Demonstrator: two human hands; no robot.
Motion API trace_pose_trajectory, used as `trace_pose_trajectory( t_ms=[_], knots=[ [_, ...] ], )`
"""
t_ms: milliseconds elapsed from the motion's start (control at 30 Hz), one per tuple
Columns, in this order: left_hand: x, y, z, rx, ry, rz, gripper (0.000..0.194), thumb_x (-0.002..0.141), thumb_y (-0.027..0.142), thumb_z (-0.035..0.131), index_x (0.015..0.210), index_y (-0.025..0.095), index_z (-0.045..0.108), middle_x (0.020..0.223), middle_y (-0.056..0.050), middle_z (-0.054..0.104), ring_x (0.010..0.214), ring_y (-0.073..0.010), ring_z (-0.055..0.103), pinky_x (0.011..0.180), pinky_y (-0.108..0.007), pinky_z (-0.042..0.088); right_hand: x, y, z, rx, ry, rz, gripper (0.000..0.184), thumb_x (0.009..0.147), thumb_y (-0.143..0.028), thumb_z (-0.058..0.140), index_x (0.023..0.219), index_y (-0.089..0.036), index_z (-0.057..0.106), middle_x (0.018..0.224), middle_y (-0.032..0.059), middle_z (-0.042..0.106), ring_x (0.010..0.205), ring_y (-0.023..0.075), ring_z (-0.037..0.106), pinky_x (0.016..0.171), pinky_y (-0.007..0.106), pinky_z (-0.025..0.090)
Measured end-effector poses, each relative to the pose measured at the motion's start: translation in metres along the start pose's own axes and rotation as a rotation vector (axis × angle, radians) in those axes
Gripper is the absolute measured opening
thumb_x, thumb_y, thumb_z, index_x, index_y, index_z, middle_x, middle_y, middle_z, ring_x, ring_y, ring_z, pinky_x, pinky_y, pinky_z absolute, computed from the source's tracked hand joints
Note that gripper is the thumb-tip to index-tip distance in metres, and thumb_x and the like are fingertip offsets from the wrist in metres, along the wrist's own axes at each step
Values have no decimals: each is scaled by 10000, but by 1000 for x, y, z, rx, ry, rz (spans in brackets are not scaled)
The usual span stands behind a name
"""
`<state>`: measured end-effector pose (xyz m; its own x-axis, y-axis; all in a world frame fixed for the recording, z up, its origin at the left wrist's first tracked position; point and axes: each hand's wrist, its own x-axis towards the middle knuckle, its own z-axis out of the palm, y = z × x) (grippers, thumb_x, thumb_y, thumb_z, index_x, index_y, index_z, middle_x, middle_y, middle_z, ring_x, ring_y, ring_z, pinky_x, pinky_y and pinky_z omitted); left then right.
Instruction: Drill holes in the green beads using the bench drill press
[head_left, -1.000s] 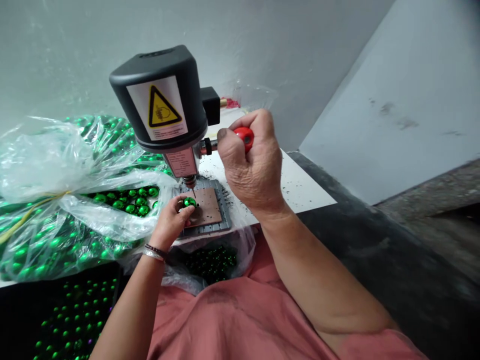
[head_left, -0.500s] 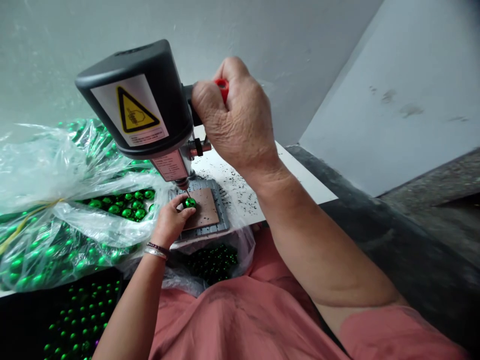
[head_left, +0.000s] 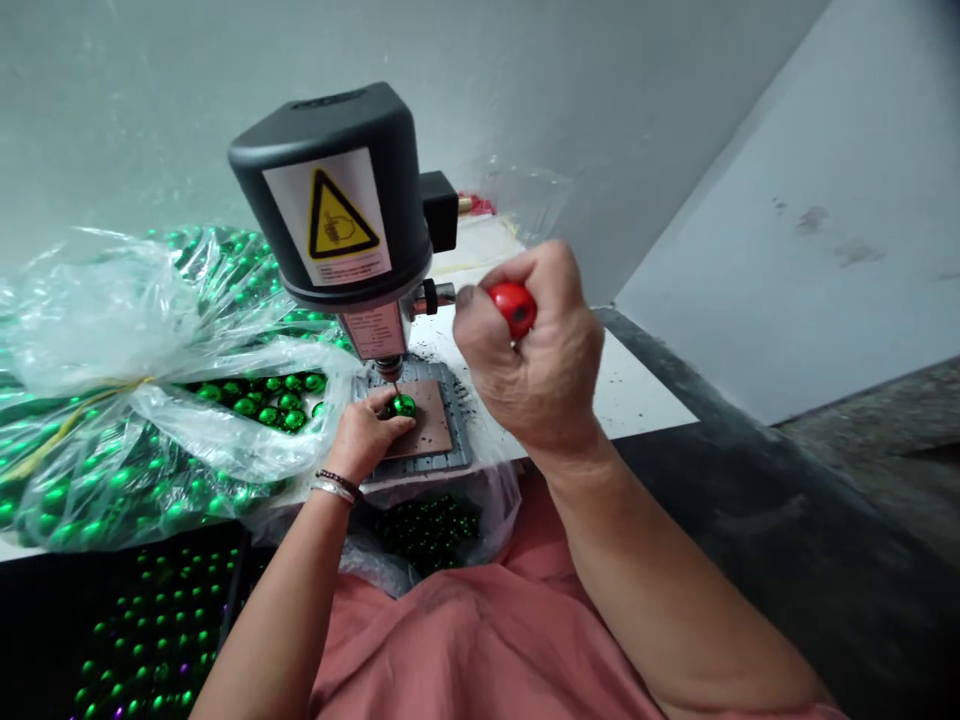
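A small bench drill press [head_left: 330,200] with a black head and a yellow warning sticker stands over a brown board [head_left: 424,420]. My left hand [head_left: 369,430] pinches a shiny green ball [head_left: 404,405] against that board, thumb and fingers around its left side. The thin drill bit [head_left: 397,388] comes down at the top of the ball; whether it has gone in I cannot tell. My right hand [head_left: 536,345] is wrapped round the red knob [head_left: 514,308] of the drill's lever, to the right of the head. Most of the lever is hidden behind this hand.
The board lies on the drill's grey base [head_left: 456,400]. Left is a clear plastic bag [head_left: 217,440] of green balls. Below the table edge hang an opened bag with dark green balls [head_left: 427,530] and a black tray of small green balls [head_left: 157,630]. Dark shavings dot the white table [head_left: 637,400].
My right hand has swung the lever's red knob downward, and the drill bit has come lower onto the ball. My left hand keeps its pinch. The whole view has shifted slightly.
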<state>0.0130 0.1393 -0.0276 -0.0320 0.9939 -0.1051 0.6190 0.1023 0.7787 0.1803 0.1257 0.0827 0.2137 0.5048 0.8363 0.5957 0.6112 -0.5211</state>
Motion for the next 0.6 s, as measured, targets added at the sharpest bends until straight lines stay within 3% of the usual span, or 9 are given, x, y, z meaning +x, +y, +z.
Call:
trace_pose_trajectory(
  t_ms=[267, 600],
  knots=[
    [-1, -1, 0, 20, 18, 52, 458, 661, 279, 670, 1110, 191, 657, 965, -23, 702, 904, -187, 616, 872, -311, 455, -26, 6, 5, -96, 78, -25, 108, 809, -295, 480, 783, -199, 440, 617, -54, 468, 543, 41, 434, 528, 194, 396],
    [-4, 2, 0, 14, 20, 26, 428, 670, 281, 676, 1094, 221, 666, 987, -23, 706, 941, -212, 619, 883, -335, 447, -47, 15, 15, -28, 139, 37, 82, 788, -254, 508, 857, -217, 484, 717, -21, 554, 627, 72, 535, 592, 221, 464]
  ],
)
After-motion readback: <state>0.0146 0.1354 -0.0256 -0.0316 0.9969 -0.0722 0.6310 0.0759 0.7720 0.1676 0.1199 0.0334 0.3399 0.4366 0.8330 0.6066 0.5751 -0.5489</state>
